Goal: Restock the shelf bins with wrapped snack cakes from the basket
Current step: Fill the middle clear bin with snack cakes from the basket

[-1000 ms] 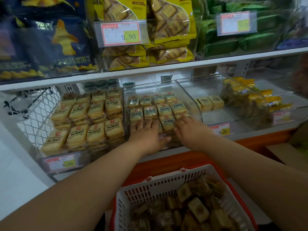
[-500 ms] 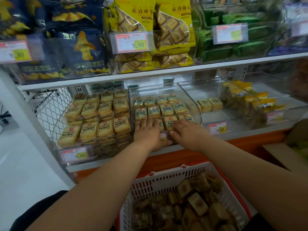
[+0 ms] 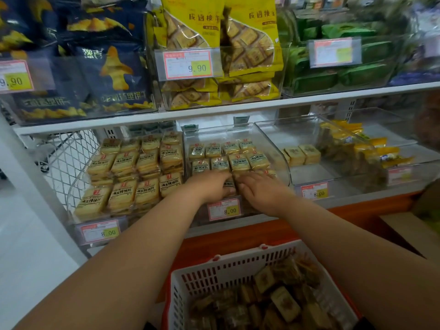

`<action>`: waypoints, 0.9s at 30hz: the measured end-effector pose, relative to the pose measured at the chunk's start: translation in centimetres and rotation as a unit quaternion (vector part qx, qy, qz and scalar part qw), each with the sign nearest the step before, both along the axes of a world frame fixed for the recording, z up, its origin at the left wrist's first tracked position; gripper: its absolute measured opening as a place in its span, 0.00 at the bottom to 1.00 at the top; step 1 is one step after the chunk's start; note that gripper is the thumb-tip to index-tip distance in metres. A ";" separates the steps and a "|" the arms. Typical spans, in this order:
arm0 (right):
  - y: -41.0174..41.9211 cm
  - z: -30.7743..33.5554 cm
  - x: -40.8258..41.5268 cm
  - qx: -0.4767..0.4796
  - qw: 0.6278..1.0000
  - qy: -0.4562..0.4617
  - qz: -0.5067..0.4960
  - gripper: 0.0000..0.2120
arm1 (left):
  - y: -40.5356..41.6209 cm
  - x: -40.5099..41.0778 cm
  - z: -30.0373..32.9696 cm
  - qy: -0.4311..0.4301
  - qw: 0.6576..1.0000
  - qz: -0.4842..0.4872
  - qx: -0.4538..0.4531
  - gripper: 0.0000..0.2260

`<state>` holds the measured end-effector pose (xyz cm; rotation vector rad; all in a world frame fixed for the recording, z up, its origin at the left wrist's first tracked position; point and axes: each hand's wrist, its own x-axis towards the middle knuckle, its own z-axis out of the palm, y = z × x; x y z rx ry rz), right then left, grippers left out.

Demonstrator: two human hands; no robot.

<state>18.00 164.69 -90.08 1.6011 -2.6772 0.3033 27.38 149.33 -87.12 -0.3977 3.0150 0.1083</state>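
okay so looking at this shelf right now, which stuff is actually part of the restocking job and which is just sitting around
Part of the job:
- left hand and right hand, both on the front row of cakes
- middle clear bin of wrapped snack cakes
- white basket holding more cakes

Just there:
- yellow biscuit bags
- dark blue chip bags
- green packs
- price tag

White metal shelving (image 3: 214, 115) with orange base trim (image 3: 262, 234), a wire mesh side panel (image 3: 69, 163), pale floor (image 3: 28, 258) at left, and even, soft store lighting throughout.
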 end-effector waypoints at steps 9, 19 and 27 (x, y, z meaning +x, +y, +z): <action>-0.4 -0.7 -0.2 0.028 0.999 -0.041 0.008 0.25 | 0.6 0.0 -1.6 0.056 0.993 0.063 -0.081 0.23; 4.2 -2.1 5.6 -0.235 0.970 -0.061 -0.005 0.12 | 5.8 6.9 -4.8 0.427 0.904 -0.008 -0.024 0.12; 9.3 -17.0 12.5 0.094 0.946 -0.300 -0.077 0.09 | 11.2 15.7 -20.7 0.083 0.960 0.134 0.231 0.07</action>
